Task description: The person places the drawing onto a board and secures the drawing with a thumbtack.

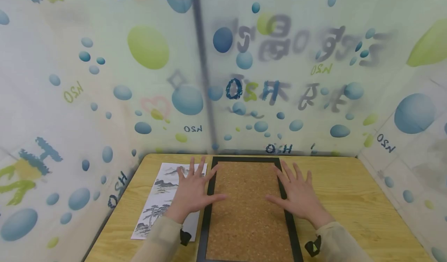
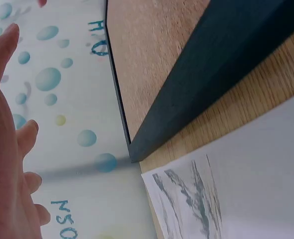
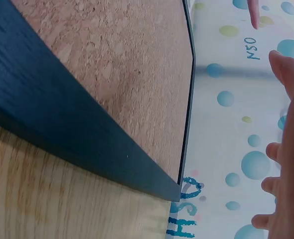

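A cork board [image 1: 249, 211] with a black frame [image 1: 206, 227] lies on the table in the middle of the head view. Over its left edge my left hand [image 1: 192, 194] hovers with fingers spread, partly covering a sheet of paper [image 1: 167, 200] printed with ink landscapes. My right hand [image 1: 298, 194] is held over the board's right edge, fingers likewise spread. Neither hand holds anything. In the left wrist view, the left hand [image 2: 5, 164] is raised above the frame and the paper [image 2: 266, 164]. From the right wrist, the right hand [image 3: 291, 159] appears up off the board [image 3: 122, 64].
The wooden table [image 1: 349, 200] extends to both sides of the board. Behind it and at the sides hang pale curtains [image 1: 157, 99] with blue and green dots and lettering. Dark bands [image 1: 185, 236] circle both wrists.
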`<action>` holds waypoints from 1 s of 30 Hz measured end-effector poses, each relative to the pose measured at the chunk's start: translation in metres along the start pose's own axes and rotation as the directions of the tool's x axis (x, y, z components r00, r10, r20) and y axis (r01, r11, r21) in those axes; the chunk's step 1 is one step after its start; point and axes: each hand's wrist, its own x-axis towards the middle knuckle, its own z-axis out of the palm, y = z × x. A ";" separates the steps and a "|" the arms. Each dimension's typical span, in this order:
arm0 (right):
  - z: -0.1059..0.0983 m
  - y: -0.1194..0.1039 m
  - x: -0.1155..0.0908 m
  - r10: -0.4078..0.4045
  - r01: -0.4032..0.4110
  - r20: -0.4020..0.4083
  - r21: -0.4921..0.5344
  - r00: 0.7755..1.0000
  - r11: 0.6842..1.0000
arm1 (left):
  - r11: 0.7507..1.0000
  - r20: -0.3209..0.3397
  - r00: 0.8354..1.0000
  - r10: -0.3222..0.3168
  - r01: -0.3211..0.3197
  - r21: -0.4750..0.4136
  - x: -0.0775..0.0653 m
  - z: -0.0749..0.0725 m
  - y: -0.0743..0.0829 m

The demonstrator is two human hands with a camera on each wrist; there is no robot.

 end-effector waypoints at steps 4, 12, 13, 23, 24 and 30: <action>0.000 0.004 -0.002 0.023 -0.023 0.014 -0.006 1.000 1.000 | 1.000 -0.004 1.000 -0.013 0.013 -0.020 -0.003 0.000 -0.006; -0.004 0.012 -0.006 0.038 -0.038 0.002 -0.008 0.999 0.999 | 0.999 -0.009 0.999 -0.039 0.039 -0.037 -0.007 -0.003 -0.014; -0.005 0.012 -0.007 0.038 -0.038 -0.001 -0.009 0.999 0.999 | 0.998 -0.004 0.999 -0.046 0.045 -0.044 -0.007 -0.003 -0.015; -0.007 0.022 -0.010 0.082 -0.082 0.008 0.032 0.997 0.996 | 0.991 0.003 0.994 -0.108 0.108 -0.074 -0.012 -0.004 -0.028; -0.007 0.023 -0.011 0.085 -0.085 0.007 0.036 0.996 0.996 | 0.991 0.002 0.994 -0.111 0.111 -0.079 -0.013 -0.004 -0.030; -0.010 0.028 -0.014 0.100 -0.101 0.010 0.058 0.995 0.993 | 0.985 0.001 0.992 -0.124 0.123 -0.119 -0.017 -0.005 -0.039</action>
